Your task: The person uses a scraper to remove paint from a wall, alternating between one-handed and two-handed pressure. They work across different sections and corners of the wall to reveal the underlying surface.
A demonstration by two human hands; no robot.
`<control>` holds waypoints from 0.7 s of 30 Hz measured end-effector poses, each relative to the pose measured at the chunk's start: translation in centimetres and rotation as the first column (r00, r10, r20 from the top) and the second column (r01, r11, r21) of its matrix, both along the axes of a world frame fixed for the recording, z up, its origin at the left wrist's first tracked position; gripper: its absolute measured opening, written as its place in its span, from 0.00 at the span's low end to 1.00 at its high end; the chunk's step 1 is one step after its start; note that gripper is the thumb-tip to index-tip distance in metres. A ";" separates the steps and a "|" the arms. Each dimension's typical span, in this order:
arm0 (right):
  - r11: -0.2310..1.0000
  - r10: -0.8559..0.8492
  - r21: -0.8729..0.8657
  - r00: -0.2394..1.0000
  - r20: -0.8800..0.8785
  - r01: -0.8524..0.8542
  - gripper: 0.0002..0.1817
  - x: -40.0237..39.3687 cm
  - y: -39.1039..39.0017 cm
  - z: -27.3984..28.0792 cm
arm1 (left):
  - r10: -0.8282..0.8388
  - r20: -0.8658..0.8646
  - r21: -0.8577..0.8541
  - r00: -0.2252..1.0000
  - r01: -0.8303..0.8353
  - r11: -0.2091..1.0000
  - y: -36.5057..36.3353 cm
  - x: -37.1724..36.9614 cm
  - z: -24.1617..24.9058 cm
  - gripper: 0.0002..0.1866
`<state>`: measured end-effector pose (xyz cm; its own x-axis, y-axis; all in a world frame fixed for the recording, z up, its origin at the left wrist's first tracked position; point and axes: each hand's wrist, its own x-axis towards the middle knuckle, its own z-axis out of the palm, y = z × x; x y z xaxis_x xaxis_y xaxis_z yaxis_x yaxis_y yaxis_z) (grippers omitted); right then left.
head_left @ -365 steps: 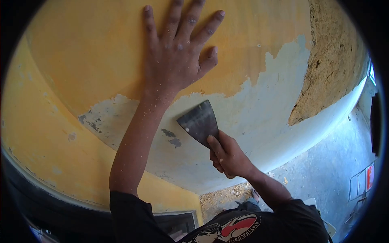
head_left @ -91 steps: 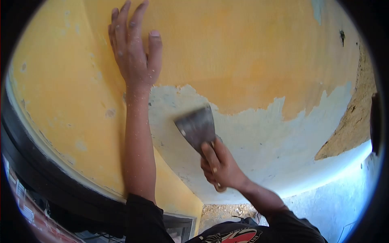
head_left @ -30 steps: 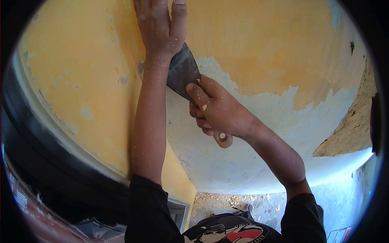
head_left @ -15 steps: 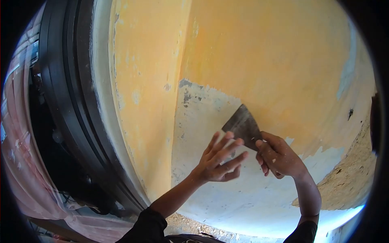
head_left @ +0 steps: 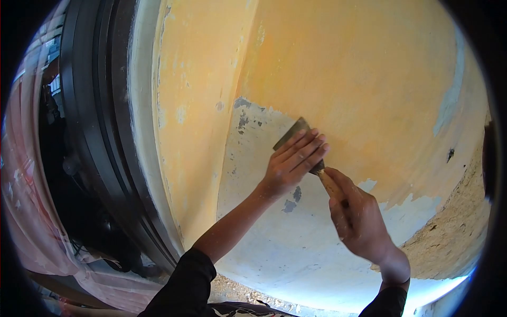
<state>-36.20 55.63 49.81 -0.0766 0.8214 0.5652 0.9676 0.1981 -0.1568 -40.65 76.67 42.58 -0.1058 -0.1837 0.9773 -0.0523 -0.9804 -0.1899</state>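
My right hand point(head_left: 362, 219) is wrapped around the wooden handle of a paint scraper point(head_left: 290, 134). Its dark, wide blade meets the wall where yellow paint point(head_left: 338, 95) borders a bare whitish patch point(head_left: 259, 174). My left hand point(head_left: 296, 162) lies on the blade with its fingers stretched out flat, covering much of the metal. The blade's corner and front edge show beyond the fingertips. Small pale flecks dot the right hand.
A dark door or window frame point(head_left: 100, 116) runs down the left, with a pink curtain point(head_left: 31, 195) beside it. Rough brown plaster point(head_left: 449, 243) is exposed at lower right. Crumbled debris point(head_left: 237, 293) shows below the wall.
My left hand has come up from in front of the scraper onto its blade. The scraper has shifted up and left, and the right hand's grip now sits along the handle.
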 end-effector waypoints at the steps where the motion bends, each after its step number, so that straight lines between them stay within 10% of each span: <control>1: 1.000 -0.001 0.000 1.000 0.003 0.001 0.26 -0.1 -0.1 -0.2 | -0.001 0.003 0.000 1.000 0.001 1.000 -0.3 0.4 0.1 0.16; 21: 0.959 -0.058 0.284 0.973 0.222 -0.008 0.16 -0.9 6.3 -0.4 | 0.034 0.161 -0.163 0.986 -0.008 0.987 3.3 -0.5 -0.3 0.19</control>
